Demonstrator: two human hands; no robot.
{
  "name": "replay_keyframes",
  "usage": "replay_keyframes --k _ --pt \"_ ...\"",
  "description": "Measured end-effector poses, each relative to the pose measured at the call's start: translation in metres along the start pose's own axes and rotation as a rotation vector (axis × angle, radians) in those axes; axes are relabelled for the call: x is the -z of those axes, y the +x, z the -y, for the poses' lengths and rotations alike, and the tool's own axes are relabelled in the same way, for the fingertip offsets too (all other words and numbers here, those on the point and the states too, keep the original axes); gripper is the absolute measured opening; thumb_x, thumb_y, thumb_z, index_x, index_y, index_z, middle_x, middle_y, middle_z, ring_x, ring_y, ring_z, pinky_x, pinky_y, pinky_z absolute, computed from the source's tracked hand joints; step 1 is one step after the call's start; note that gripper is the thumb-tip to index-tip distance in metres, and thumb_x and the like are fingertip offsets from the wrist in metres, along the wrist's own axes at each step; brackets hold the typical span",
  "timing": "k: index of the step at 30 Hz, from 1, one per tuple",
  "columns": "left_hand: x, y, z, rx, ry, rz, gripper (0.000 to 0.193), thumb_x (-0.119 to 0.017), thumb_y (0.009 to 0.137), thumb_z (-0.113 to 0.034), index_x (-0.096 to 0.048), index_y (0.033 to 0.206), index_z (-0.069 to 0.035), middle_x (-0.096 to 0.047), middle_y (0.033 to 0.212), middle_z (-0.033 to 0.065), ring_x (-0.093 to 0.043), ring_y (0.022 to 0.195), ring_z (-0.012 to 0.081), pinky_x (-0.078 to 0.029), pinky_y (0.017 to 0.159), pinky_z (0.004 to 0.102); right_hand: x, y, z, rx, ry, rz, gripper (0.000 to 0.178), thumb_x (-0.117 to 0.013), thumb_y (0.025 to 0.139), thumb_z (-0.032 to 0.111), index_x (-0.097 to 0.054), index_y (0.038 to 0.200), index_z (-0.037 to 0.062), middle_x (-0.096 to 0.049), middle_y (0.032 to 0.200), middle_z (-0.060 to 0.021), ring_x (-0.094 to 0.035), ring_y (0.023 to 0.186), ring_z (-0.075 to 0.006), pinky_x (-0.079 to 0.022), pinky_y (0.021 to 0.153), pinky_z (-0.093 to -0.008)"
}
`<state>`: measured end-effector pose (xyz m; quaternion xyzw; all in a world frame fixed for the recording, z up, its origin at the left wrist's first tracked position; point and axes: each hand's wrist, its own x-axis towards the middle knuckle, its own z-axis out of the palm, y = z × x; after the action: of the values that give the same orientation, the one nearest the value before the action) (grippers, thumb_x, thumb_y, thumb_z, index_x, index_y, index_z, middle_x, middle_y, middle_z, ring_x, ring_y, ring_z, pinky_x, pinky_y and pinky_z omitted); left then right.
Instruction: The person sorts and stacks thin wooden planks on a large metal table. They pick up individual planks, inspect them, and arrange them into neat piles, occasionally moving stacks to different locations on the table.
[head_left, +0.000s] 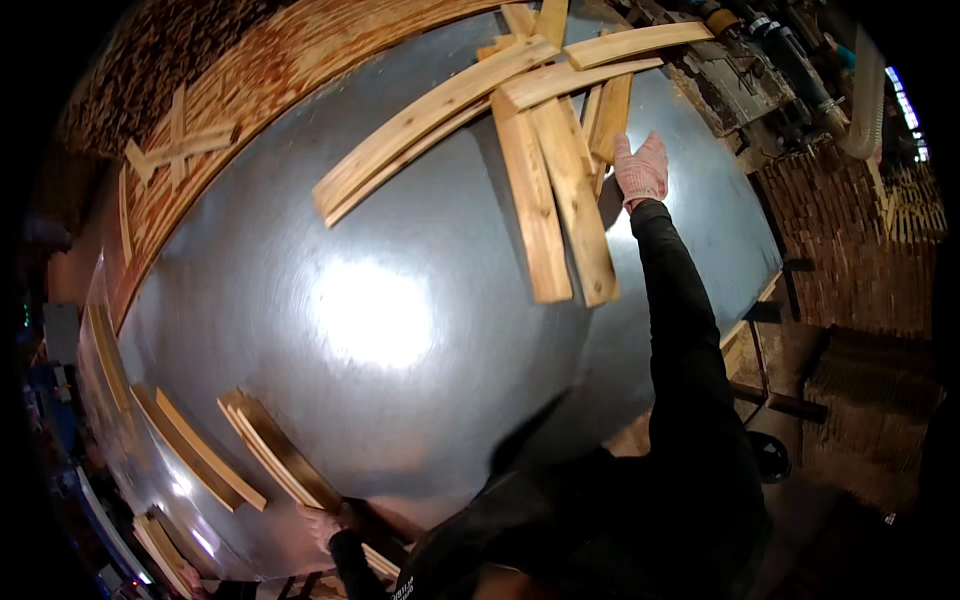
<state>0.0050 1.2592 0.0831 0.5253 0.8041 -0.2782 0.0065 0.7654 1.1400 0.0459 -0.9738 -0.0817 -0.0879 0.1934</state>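
My right hand [642, 170], in a pale pinkish knit glove, reaches far out at the upper right with its thumb and fingers apart. It holds nothing and is beside a loose pile of pale wooden boards [535, 215], some crossing over others. At the lower left my left hand [320, 525], gloved too, is closed around a small stack of wooden boards [270, 450]; the stack shows on both sides of the hand. My left fingers are partly hidden. Under all this lies a shiny grey metal tabletop [420, 410].
More boards [195, 450] lie at the left, where another person's hand [190, 578] is by a short stack [160, 550]. A plywood sheet [215, 100] with wood offcuts [180, 145] borders the far left. Machinery [770, 60] and stacked wood [850, 240] stand at the right.
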Motion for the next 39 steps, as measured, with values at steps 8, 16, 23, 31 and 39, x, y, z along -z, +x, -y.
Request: replay_keyframes --k 8,16,23,31,39 --pt "0.228 -0.008 -0.427 -1.282 -0.091 -0.647 0.114 -0.078 0.064 -0.059 -0.028 0.147 0.002 -0.040 0.146 0.0237 -0.039 0.135 0.0378 -0.024 0.112 0.0545 -0.040 0.057 0.036 -0.110 -0.117 0.256 0.098 -0.060 0.079 0.061 -0.029 0.143 -0.0072 -0.048 0.136 -0.0275 -0.045 0.127 -0.0405 -0.031 0.108 -0.0465" --pt "0.237 -0.087 -0.572 -1.230 -0.070 -0.120 0.102 -0.079 0.072 -0.042 -0.018 0.150 -0.013 -0.047 0.136 0.0229 -0.053 0.120 0.0391 -0.047 0.097 0.0456 -0.057 0.041 0.044 0.130 -0.066 0.252 0.077 -0.071 0.078 0.032 -0.033 0.134 -0.0051 -0.053 0.121 -0.0251 -0.050 0.116 -0.0386 -0.042 0.099 -0.0457" --pt "0.131 -0.190 -0.425 -0.973 -0.393 -0.073 0.077 -0.075 0.074 -0.035 -0.034 0.130 -0.003 -0.060 0.107 0.0241 -0.063 0.094 0.0411 -0.053 0.081 0.0499 0.010 -0.086 0.019 0.379 0.024 0.438 0.093 -0.075 0.075 0.026 -0.022 0.144 -0.0054 -0.043 0.131 -0.0271 -0.040 0.126 -0.0431 -0.036 0.105 -0.0478" --pt "0.020 -0.211 -0.230 -0.582 -0.697 0.314 0.085 -0.080 0.065 -0.031 -0.041 0.137 -0.006 -0.061 0.117 0.0209 -0.062 0.104 0.0391 -0.051 0.089 0.0462 0.082 -0.076 -0.029 0.612 0.106 0.886 0.087 -0.064 0.087 0.046 -0.025 0.149 -0.0007 -0.040 0.144 -0.0242 -0.037 0.136 -0.0360 -0.027 0.116 -0.0425" --pt "0.043 -0.125 -0.208 -0.224 -0.859 0.164 0.057 -0.071 0.071 -0.022 -0.053 0.123 -0.006 -0.067 0.105 0.0164 -0.066 0.097 0.0296 -0.050 0.086 0.0381 -0.075 0.244 0.005 -0.085 0.667 0.271 0.092 -0.056 0.083 0.072 -0.058 0.123 -0.0108 -0.061 0.127 -0.0238 -0.061 0.111 -0.0282 -0.044 0.096 -0.0373"
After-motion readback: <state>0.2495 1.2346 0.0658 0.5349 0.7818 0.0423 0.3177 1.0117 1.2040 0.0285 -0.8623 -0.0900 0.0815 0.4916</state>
